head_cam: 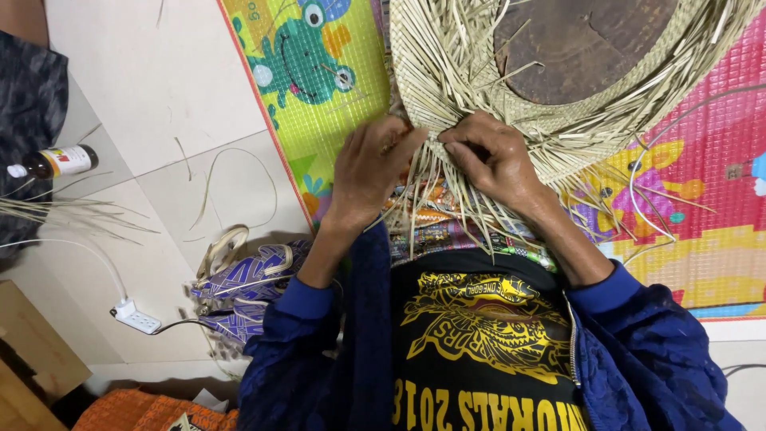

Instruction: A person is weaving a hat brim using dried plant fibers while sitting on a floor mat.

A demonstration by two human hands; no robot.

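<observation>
On colourful mat (319, 112), both hands (375, 172) pinch woven straw disc's (447, 72) near-edge strands, loose ends pointing toward wearer.

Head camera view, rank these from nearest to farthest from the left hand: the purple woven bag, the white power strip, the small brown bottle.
From the left hand:
1. Purple woven bag, on the floor below the left forearm.
2. White power strip, farther left, beyond the bag.
3. Small brown bottle, lying at the far left edge.

Small dark bottle (49, 163) lying on the tiled floor at far left, white cap, yellow-and-white label (66, 160)
</observation>
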